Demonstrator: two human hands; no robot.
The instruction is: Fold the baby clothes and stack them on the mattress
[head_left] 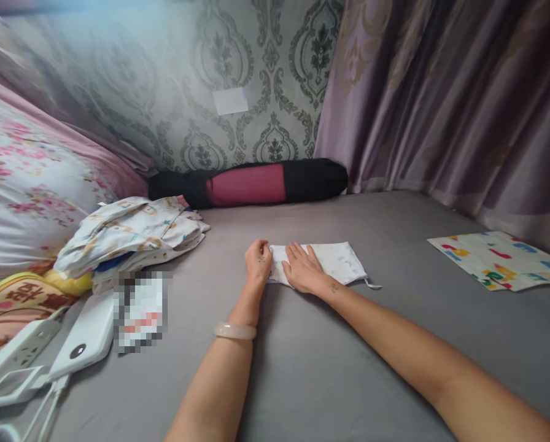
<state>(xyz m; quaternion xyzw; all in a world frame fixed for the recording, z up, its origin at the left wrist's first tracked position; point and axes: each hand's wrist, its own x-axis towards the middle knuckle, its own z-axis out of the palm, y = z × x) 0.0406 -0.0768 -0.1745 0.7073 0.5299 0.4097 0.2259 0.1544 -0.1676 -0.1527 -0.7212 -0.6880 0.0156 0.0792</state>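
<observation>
A folded white cloth [342,259] lies on the grey sheet [344,362]. The right hand [303,269] rests flat on it, grip spread, holding nothing; the left hand [258,261] curls at its left end, though I can't tell whether that grip pinches it.

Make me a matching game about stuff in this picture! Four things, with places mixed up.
1. white folded cloth
2. pale bangle
3. black and red bundle
4. white piece with colourful shapes

A. around the left forearm
B. at the picture's right edge
C. by the patterned wall
D. under the right hand

Pairs: 1-D, 2-A, 3-C, 4-B
</observation>
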